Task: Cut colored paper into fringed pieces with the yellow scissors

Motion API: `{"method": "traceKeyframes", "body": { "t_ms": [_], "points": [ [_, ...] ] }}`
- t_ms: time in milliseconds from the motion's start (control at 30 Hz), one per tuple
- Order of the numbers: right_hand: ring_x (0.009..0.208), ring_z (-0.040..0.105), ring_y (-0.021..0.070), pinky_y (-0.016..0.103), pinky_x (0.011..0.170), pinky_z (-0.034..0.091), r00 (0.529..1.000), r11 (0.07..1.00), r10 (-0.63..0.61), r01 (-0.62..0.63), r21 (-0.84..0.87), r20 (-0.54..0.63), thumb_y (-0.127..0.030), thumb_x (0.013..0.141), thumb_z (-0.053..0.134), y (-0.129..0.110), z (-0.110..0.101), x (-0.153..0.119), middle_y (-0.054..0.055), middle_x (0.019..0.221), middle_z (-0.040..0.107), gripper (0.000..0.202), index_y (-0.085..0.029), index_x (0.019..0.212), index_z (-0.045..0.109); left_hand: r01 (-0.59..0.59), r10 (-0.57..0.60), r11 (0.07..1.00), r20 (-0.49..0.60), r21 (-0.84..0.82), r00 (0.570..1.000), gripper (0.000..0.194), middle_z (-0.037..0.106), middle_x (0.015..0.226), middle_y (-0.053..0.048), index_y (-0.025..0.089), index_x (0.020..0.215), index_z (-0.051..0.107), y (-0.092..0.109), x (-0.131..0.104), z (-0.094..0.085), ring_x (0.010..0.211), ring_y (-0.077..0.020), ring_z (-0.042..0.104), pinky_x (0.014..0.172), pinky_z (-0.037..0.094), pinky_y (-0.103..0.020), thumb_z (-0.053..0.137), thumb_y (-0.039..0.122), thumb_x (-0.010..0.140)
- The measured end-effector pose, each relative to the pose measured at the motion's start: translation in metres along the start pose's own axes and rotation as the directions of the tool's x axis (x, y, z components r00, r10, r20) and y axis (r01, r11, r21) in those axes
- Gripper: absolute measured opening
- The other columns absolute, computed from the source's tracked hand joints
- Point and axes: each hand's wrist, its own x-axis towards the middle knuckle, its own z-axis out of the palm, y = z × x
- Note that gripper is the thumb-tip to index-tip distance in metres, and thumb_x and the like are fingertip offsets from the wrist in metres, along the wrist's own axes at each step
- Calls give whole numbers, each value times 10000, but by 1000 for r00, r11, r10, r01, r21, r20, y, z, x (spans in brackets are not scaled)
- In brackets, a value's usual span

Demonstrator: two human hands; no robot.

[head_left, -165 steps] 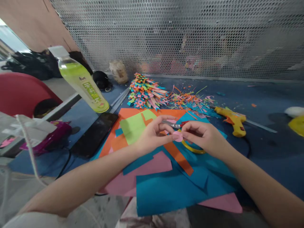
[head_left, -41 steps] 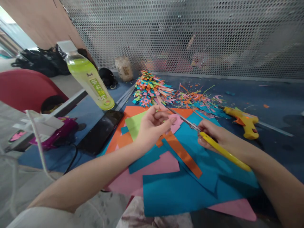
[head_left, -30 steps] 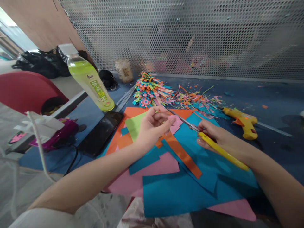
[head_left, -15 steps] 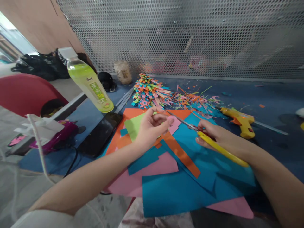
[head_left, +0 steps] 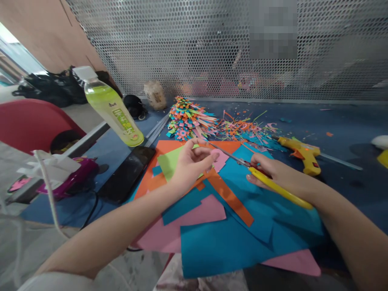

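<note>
My right hand [head_left: 269, 171] is closed on yellow-handled scissors [head_left: 277, 189], whose blades point left toward my other hand. The fingers of my left hand [head_left: 195, 161] are pinched around something small, perhaps pink paper, too unclear to make out. Under both hands lie blue paper sheets [head_left: 224, 246], a pink sheet [head_left: 197, 214], a green sheet [head_left: 166, 163] and an orange strip [head_left: 232, 198]. Just beyond my left hand stands a cone of many-coloured folded paper [head_left: 188, 119].
Paper scraps [head_left: 242, 129] are heaped behind the sheets. A yellow glue gun [head_left: 303, 153] lies to the right. On the left are a tilted drink bottle [head_left: 113, 109], a black phone [head_left: 127, 173] and a purple object [head_left: 68, 178] with a white cable. A perforated metal panel [head_left: 182, 48] rises behind.
The view has shifted slightly. My hands hold nearly the same pose, with the scissors still pointing at the left fingers.
</note>
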Motion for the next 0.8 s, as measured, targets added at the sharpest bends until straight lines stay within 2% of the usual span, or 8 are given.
{"method": "traceKeyframes", "body": {
  "t_ms": [167, 267, 333, 400, 433, 533, 633, 800],
  "points": [
    [606, 457, 168, 298, 531, 324, 998, 998, 5, -1, 56, -56, -511, 819, 559, -4, -1, -2, -19, 671, 511, 297, -255, 806, 410, 28, -27, 1000, -37, 2, 999, 459, 691, 704, 31, 193, 907, 462, 0, -1, 0, 458, -44, 524, 429, 418, -166, 830, 262, 639],
    [576, 464, 180, 310, 517, 309, 975, 993, 115, -109, 42, -190, -541, 785, 597, -5, -1, 2, -8, 618, 495, 362, -259, 784, 369, 50, -48, 998, -57, 31, 997, 467, 681, 691, 30, 193, 896, 476, 1, 0, 1, 491, -83, 584, 428, 455, -189, 841, 284, 619],
    [578, 490, 205, 327, 526, 318, 910, 973, 216, -229, 5, -354, -576, 757, 616, -1, -2, 7, 4, 600, 481, 429, -257, 805, 333, 59, -57, 997, -46, 57, 997, 438, 677, 687, 24, 187, 874, 499, 1, 0, 1, 487, -97, 593, 418, 463, -204, 840, 296, 620],
    [617, 525, 242, 342, 543, 331, 837, 949, 260, -315, -35, -482, -615, 769, 581, 6, -2, 11, 21, 628, 486, 456, -249, 867, 326, 54, -51, 995, -32, 81, 998, 382, 679, 693, 12, 171, 836, 542, 0, 0, 1, 468, -83, 572, 413, 454, -200, 835, 297, 627],
    [652, 545, 260, 349, 557, 344, 807, 941, 268, -337, -37, -526, -627, 782, 554, 10, -2, 13, 39, 673, 507, 459, -244, 902, 331, 49, -46, 995, -27, 93, 999, 346, 679, 696, 6, 160, 814, 566, 0, 0, 0, 460, -71, 559, 416, 449, -194, 831, 294, 635],
    [801, 583, 308, 379, 614, 384, 763, 940, 250, -338, -39, -596, -642, 809, 501, 17, -2, 14, 129, 892, 568, 472, -227, 985, 360, 29, -28, 992, -10, 124, 1000, 226, 690, 731, -11, 146, 777, 638, -3, 0, -2, 467, -45, 540, 443, 452, -179, 792, 289, 694],
    [851, 582, 304, 380, 639, 404, 780, 968, 208, -253, 8, -590, -640, 798, 528, 17, 0, 15, 152, 977, 572, 477, -230, 985, 370, 13, -10, 990, -18, 139, 1000, 159, 707, 792, -26, 160, 785, 684, -4, -1, -2, 549, -65, 585, 482, 487, -181, 757, 292, 734],
    [692, 547, 223, 346, 607, 405, 892, 984, 152, -98, 147, -426, -600, 778, 574, 5, 5, 14, 23, 766, 539, 414, -254, 876, 369, 6, -1, 995, -48, 98, 999, 136, 715, 860, -43, 185, 844, 718, -3, -2, -2, 673, -113, 641, 497, 522, -198, 734, 278, 746]
  ]
}}
